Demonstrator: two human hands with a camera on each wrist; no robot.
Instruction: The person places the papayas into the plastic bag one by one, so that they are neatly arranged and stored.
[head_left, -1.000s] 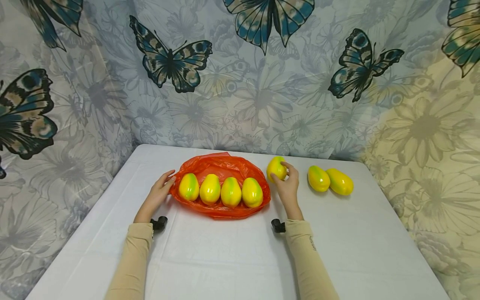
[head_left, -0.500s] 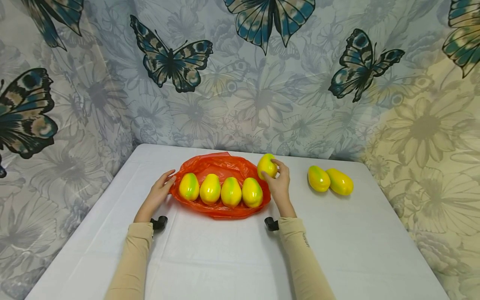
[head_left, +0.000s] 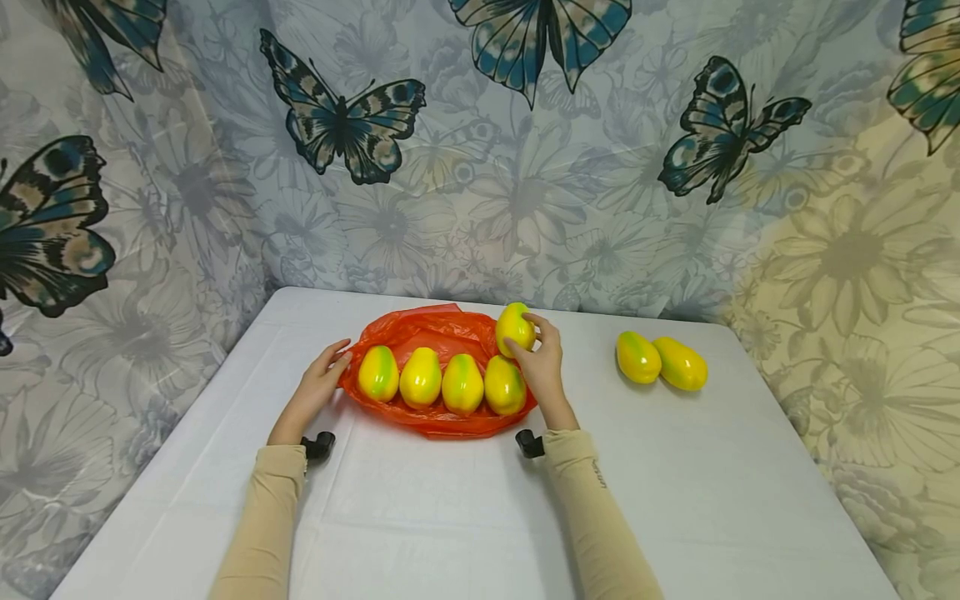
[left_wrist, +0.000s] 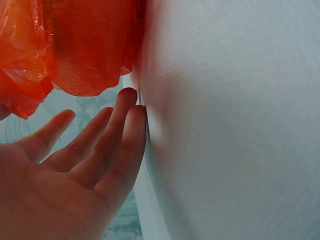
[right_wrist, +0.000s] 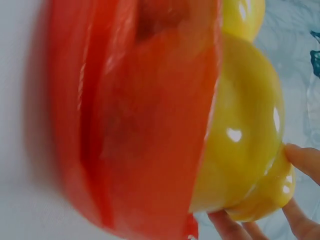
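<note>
A red plastic bag (head_left: 435,332) lies opened out on the white table, with several glossy yellow-green mangoes (head_left: 462,385) in a row inside it. My right hand (head_left: 546,367) pinches another mango (head_left: 515,327) between thumb and fingers, over the bag's right end, behind the rightmost mango of the row. In the right wrist view the held mango (right_wrist: 272,192) shows partly behind a bigger-looking one in the bag. My left hand (head_left: 313,393) is at the bag's left edge; its fingers (left_wrist: 107,145) look extended and relaxed beside the red plastic in the left wrist view.
Two more mangoes (head_left: 660,362) lie side by side on the table (head_left: 720,467) to the right. Behind the table's far edge hangs a floral cloth backdrop with butterflies (head_left: 341,117). A black wrist camera (head_left: 530,443) sits on each wrist.
My right hand has carried its mango leftward, from the table beside the bag to over the bag's right end. The left hand and the bag have stayed put.
</note>
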